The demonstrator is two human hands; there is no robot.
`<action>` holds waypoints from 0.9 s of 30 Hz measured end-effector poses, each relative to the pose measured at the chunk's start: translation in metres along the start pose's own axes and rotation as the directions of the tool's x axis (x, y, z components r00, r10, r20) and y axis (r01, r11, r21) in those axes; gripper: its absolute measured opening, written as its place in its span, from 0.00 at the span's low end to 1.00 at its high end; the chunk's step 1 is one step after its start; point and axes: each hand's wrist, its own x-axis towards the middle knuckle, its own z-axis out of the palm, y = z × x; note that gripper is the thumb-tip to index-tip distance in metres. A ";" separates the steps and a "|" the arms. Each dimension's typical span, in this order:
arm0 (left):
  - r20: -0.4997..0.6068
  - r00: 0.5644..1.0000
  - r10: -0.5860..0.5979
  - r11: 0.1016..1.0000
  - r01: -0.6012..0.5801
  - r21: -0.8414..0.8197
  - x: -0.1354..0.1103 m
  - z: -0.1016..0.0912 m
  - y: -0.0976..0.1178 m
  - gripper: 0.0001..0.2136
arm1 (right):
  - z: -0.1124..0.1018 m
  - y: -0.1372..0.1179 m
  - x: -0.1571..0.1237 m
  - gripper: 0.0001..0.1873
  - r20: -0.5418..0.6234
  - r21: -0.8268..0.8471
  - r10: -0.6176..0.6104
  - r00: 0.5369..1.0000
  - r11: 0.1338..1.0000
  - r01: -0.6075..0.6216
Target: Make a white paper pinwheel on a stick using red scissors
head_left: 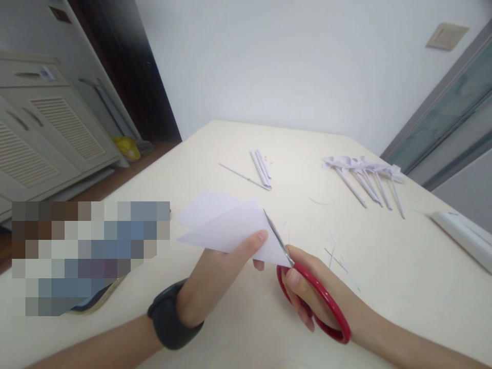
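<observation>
A folded triangle of white paper (pixel 226 228) is pinched between the thumb and fingers of my left hand (pixel 240 251), which wears a dark wristband. My right hand (pixel 307 282) grips red-handled scissors (pixel 326 300), its fingers through the loops. The blades point away from me and lie along the right edge of the paper; whether they are fully closed I cannot tell. Behind the triangle another white paper sheet (pixel 205 205) lies flat on the table, partly covered. Thin paper strips (pixel 338 259) are scattered just right of my right hand.
Rolled paper tubes (pixel 261 169) and a thin stick (pixel 242 177) lie mid-table. Several paper pinwheels (pixel 369 174) on paper stems rest at the back right. A white rolled object (pixel 465 238) sits at the right edge. A blurred-out device (pixel 92 256) lies left on the cream table (pixel 300 143).
</observation>
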 end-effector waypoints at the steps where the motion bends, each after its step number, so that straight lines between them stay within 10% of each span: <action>1: -0.014 1.000 -0.001 0.999 0.000 -0.033 0.000 0.000 -0.001 0.13 | 0.000 0.000 0.000 0.16 0.001 -0.001 -0.005 1.000 1.000 0.005; 8: -0.179 0.978 -0.110 0.986 0.085 -0.141 0.002 0.002 0.003 0.13 | 0.004 0.000 -0.001 0.20 0.032 0.041 -0.055 0.998 0.998 0.054; 27: -0.078 0.988 -0.130 0.991 0.127 -0.042 -0.001 0.003 -0.004 0.15 | 0.005 0.004 -0.003 0.19 0.032 0.031 -0.081 0.996 0.996 0.080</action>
